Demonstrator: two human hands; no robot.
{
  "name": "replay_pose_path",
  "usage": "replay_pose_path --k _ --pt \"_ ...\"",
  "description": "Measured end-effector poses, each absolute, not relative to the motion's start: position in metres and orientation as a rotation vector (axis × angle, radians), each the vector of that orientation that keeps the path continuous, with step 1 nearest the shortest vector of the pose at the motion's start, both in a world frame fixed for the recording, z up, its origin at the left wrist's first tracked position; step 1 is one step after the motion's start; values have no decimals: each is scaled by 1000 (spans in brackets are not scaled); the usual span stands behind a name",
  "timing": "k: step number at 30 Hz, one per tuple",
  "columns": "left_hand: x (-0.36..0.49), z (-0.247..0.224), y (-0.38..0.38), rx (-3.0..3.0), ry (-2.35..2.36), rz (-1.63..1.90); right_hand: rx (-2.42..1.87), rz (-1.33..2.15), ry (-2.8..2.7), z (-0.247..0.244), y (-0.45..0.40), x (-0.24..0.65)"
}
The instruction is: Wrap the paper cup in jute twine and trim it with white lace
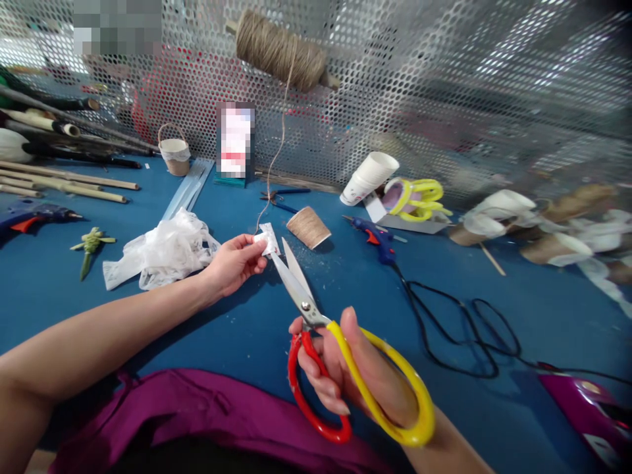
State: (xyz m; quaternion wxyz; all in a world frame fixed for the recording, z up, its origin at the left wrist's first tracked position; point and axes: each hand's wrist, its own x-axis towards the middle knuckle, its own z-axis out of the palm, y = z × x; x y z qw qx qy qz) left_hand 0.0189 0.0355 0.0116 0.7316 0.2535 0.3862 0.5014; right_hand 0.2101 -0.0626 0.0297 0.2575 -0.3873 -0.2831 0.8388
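Note:
Between the fingertips of my left hand (239, 262) is a small white piece (269, 239), pinched at its left side. My right hand (348, 372) is wrapped through the red and yellow handles of large scissors (306, 305). Their blades are parted and point up toward the white piece, with one tip close to its lower edge. Just right of the white piece, a cup wrapped in brown twine (309, 228) lies on its side. Crumpled white lace (170, 250) rests left of my left hand. Twine runs down from a spool (280, 51) to near my left fingertips.
A glue gun (372, 238) with a looping black cable lies right of the wrapped cup. Stacked white cups (370, 176) and yellow-handled scissors (419, 197) are behind it. A small basket (174, 155) and sticks (64, 184) stand and lie at the left. Perforated metal rises behind the blue table (237, 336).

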Motion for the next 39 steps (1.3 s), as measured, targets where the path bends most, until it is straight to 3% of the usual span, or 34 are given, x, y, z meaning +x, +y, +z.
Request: replay_pose_path --k 39 --pt "33 9 5 620 784 925 -1183 2197 -529 46 -95 195"
